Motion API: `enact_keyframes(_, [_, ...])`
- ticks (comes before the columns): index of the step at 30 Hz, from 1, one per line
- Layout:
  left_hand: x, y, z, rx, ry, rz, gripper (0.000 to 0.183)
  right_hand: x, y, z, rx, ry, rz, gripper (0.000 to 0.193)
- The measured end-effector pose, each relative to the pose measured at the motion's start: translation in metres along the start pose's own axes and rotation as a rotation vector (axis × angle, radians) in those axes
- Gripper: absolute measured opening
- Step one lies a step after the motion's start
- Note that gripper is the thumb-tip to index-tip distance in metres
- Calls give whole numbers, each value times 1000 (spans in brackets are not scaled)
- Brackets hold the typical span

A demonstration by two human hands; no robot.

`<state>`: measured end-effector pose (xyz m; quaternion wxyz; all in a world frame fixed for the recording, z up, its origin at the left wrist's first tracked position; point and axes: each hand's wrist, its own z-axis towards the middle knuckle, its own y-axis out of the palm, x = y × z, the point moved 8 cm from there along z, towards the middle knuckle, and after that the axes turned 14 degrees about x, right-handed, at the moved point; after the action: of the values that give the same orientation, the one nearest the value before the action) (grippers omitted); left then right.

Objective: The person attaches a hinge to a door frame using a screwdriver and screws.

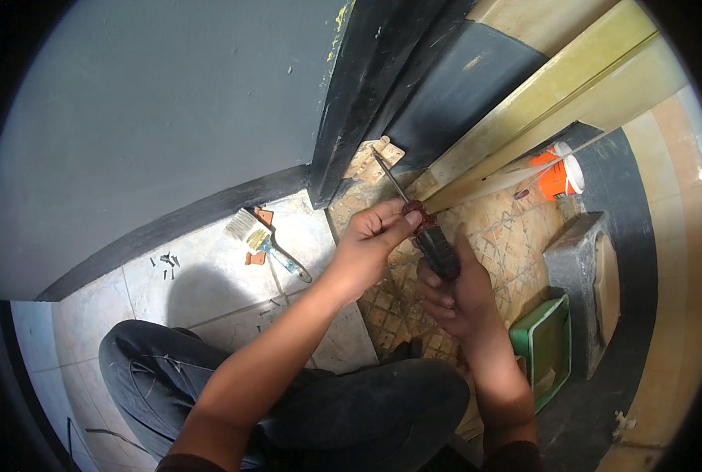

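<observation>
A screwdriver [439, 250] with a dark red and black handle slants up and to the left. My left hand [374, 236] pinches it near the collar, where shaft and handle meet. Curled around the butt of the handle is my right hand [462, 295]. The shaft's tip reaches a worn, pale metal hinge [393, 152] low on the black door frame [356, 94]. Whether the tip sits in a screw is too small to tell.
On the white tiles lie a paintbrush [276, 256], brown pieces [255, 258] beside it, and several loose screws [166, 259]. A yellowish door [539, 94] rises at the right. Beyond are an orange bucket [554, 177], a grey block [575, 250] and a green tray [530, 324].
</observation>
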<state>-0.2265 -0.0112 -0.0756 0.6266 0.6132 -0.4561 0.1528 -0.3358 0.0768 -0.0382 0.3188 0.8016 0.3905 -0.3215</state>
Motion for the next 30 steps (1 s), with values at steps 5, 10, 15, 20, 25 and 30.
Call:
enact_keyframes(5, [-3, -4, 10, 193, 2, 82, 21, -29, 12, -29, 364, -1012, -813, 33])
enact_keyframes(10, [8, -17, 14, 240, -3, 203, 23, -23, 14, -19, 433, -1095, -998, 37])
enact_keyframes(15, [-19, -3, -5, -2, -177, -39, 43, -17, -6, 3, 296, -109, -299, 59])
enact_keyframes(20, [-22, -4, 3, 17, -252, -170, 37, -7, -20, 0, 387, -205, -380, 57])
enact_keyframes(25, [-5, -23, 17, 216, -135, -27, 37, 5, -11, 1, 292, -270, -420, 54])
enact_keyframes(30, [1, -17, 16, 178, -57, 2, 35, 16, 2, 4, 171, -284, -496, 39])
